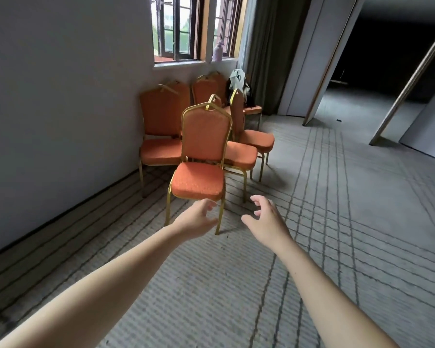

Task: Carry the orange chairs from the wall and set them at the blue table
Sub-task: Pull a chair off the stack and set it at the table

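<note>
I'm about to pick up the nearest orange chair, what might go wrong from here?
1. The nearest orange chair stands close in front of the chair behind it; their gold frames may snag as you lift.
2. Your left hand and right hand are empty and reach low, near the seat; lifting from there, the tall back could tip.
3. Knocking the row might shake the clothing off the far chair.

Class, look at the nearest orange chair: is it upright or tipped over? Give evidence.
Upright. The nearest orange chair stands on its legs on the carpet, seat level, backrest up.
</note>
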Tool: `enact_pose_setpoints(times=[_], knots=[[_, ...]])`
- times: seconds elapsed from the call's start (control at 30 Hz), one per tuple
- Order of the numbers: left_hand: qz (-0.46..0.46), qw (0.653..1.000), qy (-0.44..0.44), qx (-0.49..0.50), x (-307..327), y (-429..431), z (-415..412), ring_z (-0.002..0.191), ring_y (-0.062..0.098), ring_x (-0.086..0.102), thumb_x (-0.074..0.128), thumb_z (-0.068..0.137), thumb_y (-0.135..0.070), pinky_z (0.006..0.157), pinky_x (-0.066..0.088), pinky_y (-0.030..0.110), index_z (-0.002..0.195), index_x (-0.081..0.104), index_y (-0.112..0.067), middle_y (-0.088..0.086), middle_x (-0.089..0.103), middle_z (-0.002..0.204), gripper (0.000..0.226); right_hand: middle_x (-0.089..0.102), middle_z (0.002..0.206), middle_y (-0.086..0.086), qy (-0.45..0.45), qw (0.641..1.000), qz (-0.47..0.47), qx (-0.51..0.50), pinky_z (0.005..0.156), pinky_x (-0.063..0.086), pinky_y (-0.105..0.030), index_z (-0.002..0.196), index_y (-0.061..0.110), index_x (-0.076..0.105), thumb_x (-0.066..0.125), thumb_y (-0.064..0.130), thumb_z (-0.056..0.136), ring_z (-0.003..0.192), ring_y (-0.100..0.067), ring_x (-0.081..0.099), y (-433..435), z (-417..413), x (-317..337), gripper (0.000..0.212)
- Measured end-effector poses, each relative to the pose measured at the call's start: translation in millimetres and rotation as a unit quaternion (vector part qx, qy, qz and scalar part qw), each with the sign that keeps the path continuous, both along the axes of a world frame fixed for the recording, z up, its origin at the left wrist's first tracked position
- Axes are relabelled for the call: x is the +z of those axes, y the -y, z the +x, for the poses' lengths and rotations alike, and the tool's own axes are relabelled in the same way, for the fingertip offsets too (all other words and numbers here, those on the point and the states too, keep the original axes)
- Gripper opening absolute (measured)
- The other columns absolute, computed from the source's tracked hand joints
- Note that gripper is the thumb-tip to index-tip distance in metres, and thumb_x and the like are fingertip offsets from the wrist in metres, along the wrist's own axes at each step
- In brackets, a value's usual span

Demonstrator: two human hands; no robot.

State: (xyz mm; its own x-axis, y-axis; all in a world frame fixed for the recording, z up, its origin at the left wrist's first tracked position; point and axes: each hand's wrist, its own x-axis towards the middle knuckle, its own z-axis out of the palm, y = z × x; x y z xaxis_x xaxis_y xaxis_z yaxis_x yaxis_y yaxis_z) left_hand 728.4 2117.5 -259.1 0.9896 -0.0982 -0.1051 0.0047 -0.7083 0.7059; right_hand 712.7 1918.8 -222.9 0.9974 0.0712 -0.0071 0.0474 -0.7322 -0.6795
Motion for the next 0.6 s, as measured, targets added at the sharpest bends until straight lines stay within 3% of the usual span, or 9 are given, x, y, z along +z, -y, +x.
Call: enact_pose_setpoints(times=[0.3,0.6], knots=[[-0.023,0.998,-0.013,0.058,-15.4,35.0,257.9,0.121,0.016,0.051,0.059,0.087,-0.026,0.104,0.043,0.038,0.136,0.045,-0.022,0.0,0.05,0.136,0.051,0.041,0.139,0.001,0.002,0.999,0.015,0.05,0.099,0.044,-0.036,0.138,0.024,0.042,0.062,0.028,0.087,0.116,-0.015,0.05,31.7,283.7,-13.0,0.055],[-0.046,0.993,-0.004,0.105,-10.8,65.0,481.7,0.121,0.015,0.051,0.058,0.089,-0.029,0.103,0.044,0.035,0.137,0.047,-0.02,0.0,0.052,0.137,0.05,0.044,0.141,0.003,0.006,0.994,-0.04,0.099,0.1,0.045,-0.042,0.137,0.029,0.042,0.06,0.033,0.088,0.121,-0.018,0.05,62.1,528.4,-4.9,0.052]])
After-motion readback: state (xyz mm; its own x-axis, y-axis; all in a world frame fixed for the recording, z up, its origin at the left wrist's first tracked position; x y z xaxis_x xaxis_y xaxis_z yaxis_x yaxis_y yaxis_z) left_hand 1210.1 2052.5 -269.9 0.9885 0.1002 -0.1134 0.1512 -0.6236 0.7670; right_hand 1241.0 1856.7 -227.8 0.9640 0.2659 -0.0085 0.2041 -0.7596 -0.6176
